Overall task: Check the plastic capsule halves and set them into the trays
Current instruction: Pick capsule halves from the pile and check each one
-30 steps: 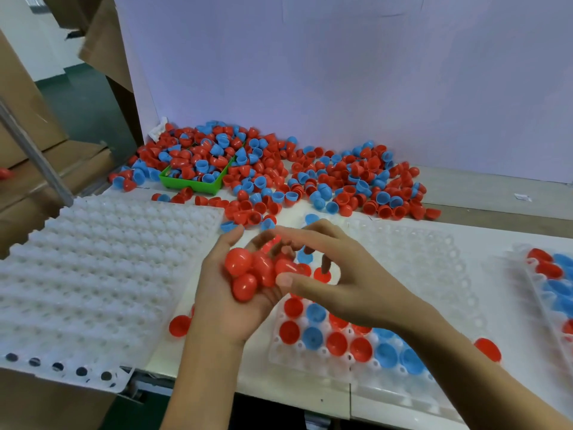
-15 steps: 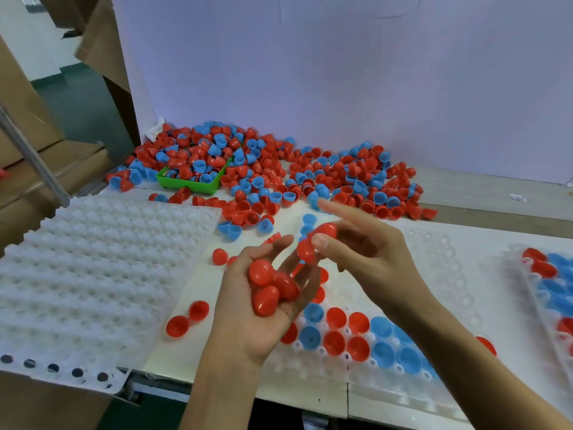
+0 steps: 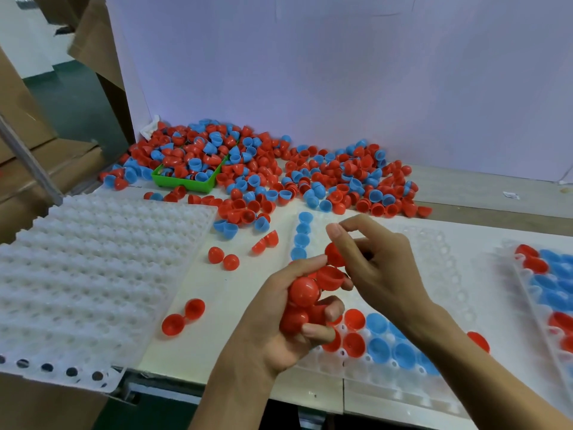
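Note:
My left hand (image 3: 279, 333) is curled around a clutch of red capsule halves (image 3: 304, 293), palm up, above the near end of the clear tray (image 3: 440, 252). My right hand (image 3: 375, 268) pinches one red capsule half (image 3: 333, 255) between thumb and fingers, just above the left hand's bunch. The tray holds a column of blue halves (image 3: 301, 237) at its left and mixed red and blue halves (image 3: 376, 339) along its near rows. A large heap of loose red and blue halves (image 3: 310, 178) lies at the back of the table.
An upturned white dimpled tray (image 3: 93, 274) covers the left side. A green bin (image 3: 189, 180) sits buried in the heap. Loose red halves (image 3: 183, 316) lie between the trays. Another filled tray (image 3: 552, 283) is at the right edge. Cardboard boxes (image 3: 28, 144) stand at the left.
My right hand drew a red half out of the left hand's bunch and lifted it. My left hand closed tighter and shifted right. Two red halves now lie loose on the table.

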